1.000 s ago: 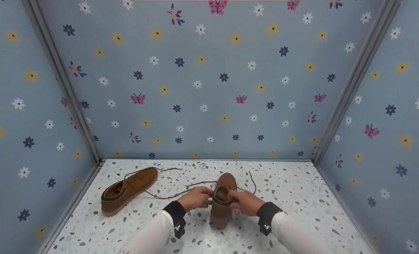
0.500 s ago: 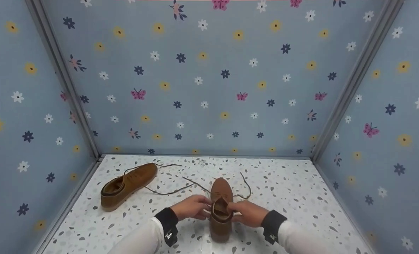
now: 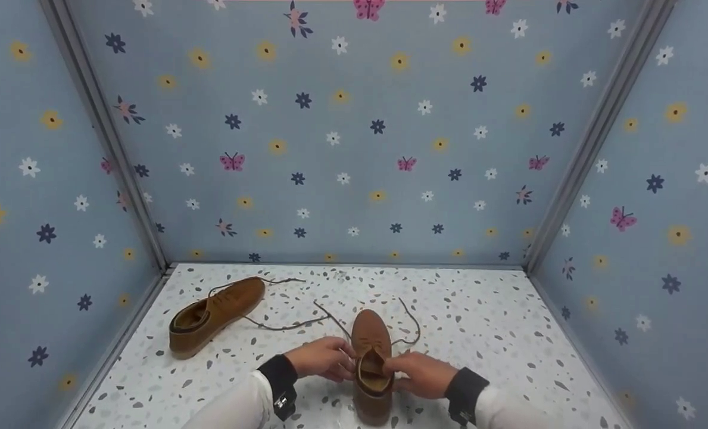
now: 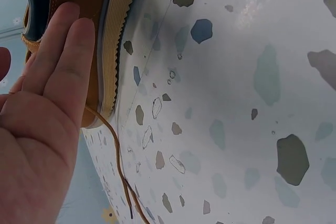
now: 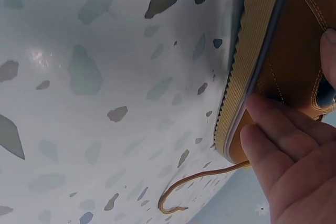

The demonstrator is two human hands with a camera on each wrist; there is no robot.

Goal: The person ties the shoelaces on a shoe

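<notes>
A brown lace-up shoe (image 3: 370, 328) stands in front of me on the speckled tabletop, toe pointing away and laces loose on both sides. My left hand (image 3: 324, 358) is at its left side; in the left wrist view, straight fingers (image 4: 73, 61) lie against the leather above the ridged sole. At the right side, my right hand (image 3: 423, 374) holds the shoe by its collar, thumb at the opening's edge and fingers along the outside. The right wrist view shows those fingers (image 5: 278, 129) on the shoe's side, close above the pale sole.
A second brown shoe (image 3: 220, 316) lies at the left, angled with its toe to the back right. Its lace (image 3: 288, 326) trails toward the middle shoe. Blue flowered panels (image 3: 354, 131) with grey corner posts enclose the table (image 3: 479, 304) at the back and sides.
The middle shoe has come toward me, its toe now a little further left, and both hands have moved back with it. The second shoe has stayed where it was.
</notes>
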